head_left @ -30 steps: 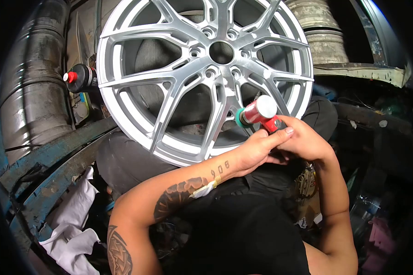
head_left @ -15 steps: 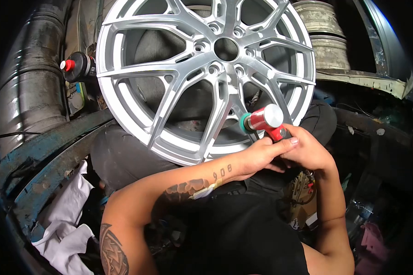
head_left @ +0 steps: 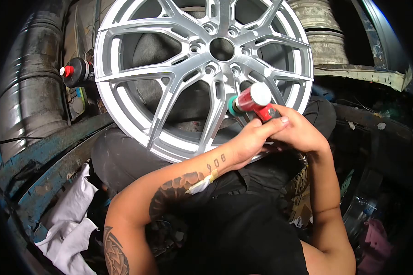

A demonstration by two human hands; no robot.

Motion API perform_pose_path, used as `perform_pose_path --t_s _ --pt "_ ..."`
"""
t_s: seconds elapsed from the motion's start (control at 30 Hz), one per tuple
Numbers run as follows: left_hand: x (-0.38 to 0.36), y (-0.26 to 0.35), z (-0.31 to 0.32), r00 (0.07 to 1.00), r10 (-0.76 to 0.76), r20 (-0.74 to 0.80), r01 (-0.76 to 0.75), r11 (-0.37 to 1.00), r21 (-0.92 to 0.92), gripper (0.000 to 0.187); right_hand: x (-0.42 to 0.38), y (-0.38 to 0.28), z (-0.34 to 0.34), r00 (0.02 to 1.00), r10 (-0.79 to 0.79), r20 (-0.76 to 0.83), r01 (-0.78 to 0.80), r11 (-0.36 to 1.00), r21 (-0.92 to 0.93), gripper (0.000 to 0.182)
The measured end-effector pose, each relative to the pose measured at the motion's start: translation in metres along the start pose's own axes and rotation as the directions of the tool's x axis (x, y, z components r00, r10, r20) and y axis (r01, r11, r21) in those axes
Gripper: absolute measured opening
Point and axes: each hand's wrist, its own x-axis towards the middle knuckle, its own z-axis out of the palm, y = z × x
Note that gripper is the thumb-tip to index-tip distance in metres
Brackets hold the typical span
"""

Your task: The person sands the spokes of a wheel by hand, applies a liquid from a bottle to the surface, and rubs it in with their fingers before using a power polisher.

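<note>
A silver multi-spoke alloy wheel [head_left: 188, 71] lies across my lap, its face towards me. My right hand [head_left: 300, 130] is wrapped round the red grip of a small polisher [head_left: 253, 97], slightly blurred, with a shiny round cap on its head. From the other side my left hand [head_left: 254, 140] closes on the same grip, its thumb lying over the right hand; the lower fingers of both are hidden. The polisher's green pad [head_left: 232, 106] overlaps a spoke below the centre hole.
A dark bottle with a red cap [head_left: 76, 72] stands left of the wheel. A large grimy cylinder [head_left: 30, 78] fills the left side. Stacked dirty rims [head_left: 323, 43] are at upper right. White cloth [head_left: 69, 229] hangs at lower left; a pink cloth [head_left: 375, 243] lies lower right.
Both hands have carried the polisher a little left and up, its green pad shifting along towards the spoke. The wheel sits slightly further left in view.
</note>
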Motion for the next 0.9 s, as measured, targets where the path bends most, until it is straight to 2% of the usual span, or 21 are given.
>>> perform_pose_path --t_s 0.1,0.13,0.23,0.33,0.4,0.47,0.7,0.8,0.9 --pt "-0.003 -0.009 0.006 0.997 -0.062 0.04 0.065 0.995 -0.08 0.044 -0.012 -0.003 -0.005 0.997 -0.073 0.04 0.079 0.984 -0.161 0.031" --pt "-0.002 -0.008 0.007 0.997 -0.062 0.052 0.066 0.994 -0.085 0.043 -0.014 -0.008 -0.007 0.998 -0.04 0.049 0.049 0.977 -0.208 0.034" --pt "-0.001 -0.005 0.003 0.997 -0.035 0.074 0.042 0.994 -0.099 0.041 -0.007 -0.009 -0.008 0.996 -0.071 0.051 0.081 0.974 -0.212 0.032" --pt "0.005 0.002 -0.006 0.998 0.037 0.049 -0.032 0.994 -0.105 0.038 0.003 -0.019 0.001 0.999 0.041 0.016 -0.041 0.999 0.009 0.027" --pt "0.004 0.0 -0.008 0.997 0.031 0.065 -0.024 0.994 -0.105 0.038 0.004 -0.016 0.001 1.0 0.021 0.013 -0.021 1.0 0.01 0.026" --pt "0.003 0.0 -0.006 0.998 0.006 0.058 0.0 0.995 -0.095 0.04 0.003 -0.009 -0.004 0.998 -0.003 0.064 0.004 1.0 -0.016 0.027" --pt "-0.004 -0.02 0.006 0.981 -0.135 0.141 0.149 0.984 -0.098 0.053 -0.028 0.012 -0.001 0.989 -0.145 0.017 0.145 0.973 -0.182 0.035" --pt "-0.004 -0.02 0.004 0.973 -0.167 0.16 0.179 0.982 -0.062 0.053 -0.032 0.012 0.001 0.997 -0.08 0.002 0.079 0.982 -0.174 0.036" --pt "-0.003 -0.019 0.006 0.985 -0.14 0.1 0.147 0.986 -0.074 0.051 -0.027 0.015 -0.003 0.989 -0.15 0.012 0.149 0.96 -0.237 0.034"
